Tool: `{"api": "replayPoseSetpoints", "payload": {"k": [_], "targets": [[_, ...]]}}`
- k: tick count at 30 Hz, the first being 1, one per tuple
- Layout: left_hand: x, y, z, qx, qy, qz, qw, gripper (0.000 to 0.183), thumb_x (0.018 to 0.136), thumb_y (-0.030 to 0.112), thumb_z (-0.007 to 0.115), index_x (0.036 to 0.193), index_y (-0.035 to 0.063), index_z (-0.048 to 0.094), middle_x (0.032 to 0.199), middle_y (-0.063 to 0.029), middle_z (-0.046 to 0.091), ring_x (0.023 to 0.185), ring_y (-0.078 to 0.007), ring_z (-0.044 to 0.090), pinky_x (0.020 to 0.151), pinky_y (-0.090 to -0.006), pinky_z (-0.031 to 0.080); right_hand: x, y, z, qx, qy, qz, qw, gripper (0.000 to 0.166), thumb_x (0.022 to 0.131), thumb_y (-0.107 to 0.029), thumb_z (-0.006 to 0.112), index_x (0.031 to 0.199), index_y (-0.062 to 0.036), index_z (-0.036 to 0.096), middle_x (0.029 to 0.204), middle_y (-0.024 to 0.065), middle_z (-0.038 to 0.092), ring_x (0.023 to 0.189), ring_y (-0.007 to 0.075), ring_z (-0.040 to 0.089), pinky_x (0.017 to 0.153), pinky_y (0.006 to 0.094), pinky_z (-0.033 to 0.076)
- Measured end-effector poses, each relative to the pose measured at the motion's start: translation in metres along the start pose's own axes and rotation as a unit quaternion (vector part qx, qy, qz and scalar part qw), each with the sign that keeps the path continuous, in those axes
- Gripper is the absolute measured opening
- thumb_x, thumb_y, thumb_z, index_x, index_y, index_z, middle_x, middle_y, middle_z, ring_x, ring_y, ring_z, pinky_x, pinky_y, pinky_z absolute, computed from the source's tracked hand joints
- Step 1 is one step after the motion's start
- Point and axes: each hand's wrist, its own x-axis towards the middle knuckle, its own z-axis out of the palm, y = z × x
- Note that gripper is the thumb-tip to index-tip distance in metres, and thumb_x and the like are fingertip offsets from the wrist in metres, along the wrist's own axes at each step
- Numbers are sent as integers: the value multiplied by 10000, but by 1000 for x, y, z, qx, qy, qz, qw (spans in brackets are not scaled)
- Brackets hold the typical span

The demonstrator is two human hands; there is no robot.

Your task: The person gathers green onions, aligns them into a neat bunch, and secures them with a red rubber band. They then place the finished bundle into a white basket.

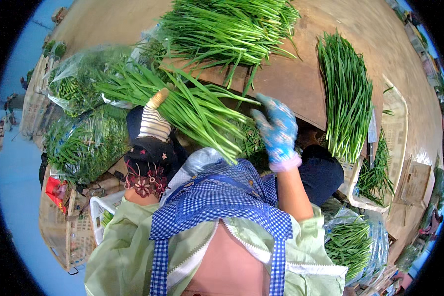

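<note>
My left hand [153, 120], in a cream striped glove with a dark embroidered cuff, grips a loose bunch of garlic chives [192, 107] above my lap. The leaves point up and left; the pale stem ends fan out down to the right. My right hand [279, 127], in a blue patterned glove, is beside those stem ends with thumb and fingers apart. One stem reaches close to its fingertips; whether they touch is unclear. Beyond my hands, a large pile of chives [225, 29] lies on a brown board [281, 79]. A separate chive bundle [344, 96] rests at the board's right side.
A knife [371, 135] lies along the board's right edge, handle towards me. Past it stands a cream plastic crate [401, 122] with loose greens. Plastic bags of greens [88, 140] crowd the left; another bagged bundle [349, 244] is at lower right. A white crate [98, 218] sits lower left.
</note>
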Motion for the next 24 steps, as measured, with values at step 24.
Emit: {"api": "replayPoseSetpoints", "payload": {"k": [24], "targets": [[11, 8, -16, -4, 135, -38, 990, 294, 829, 185, 601, 1072, 23, 570, 1034, -149, 626, 902, -332, 614, 816, -492, 500, -75, 97, -32, -287, -223, 154, 919, 298, 804, -334, 587, 1016, -130, 636, 918, 118, 659, 816, 286, 631, 715, 391, 496]]}}
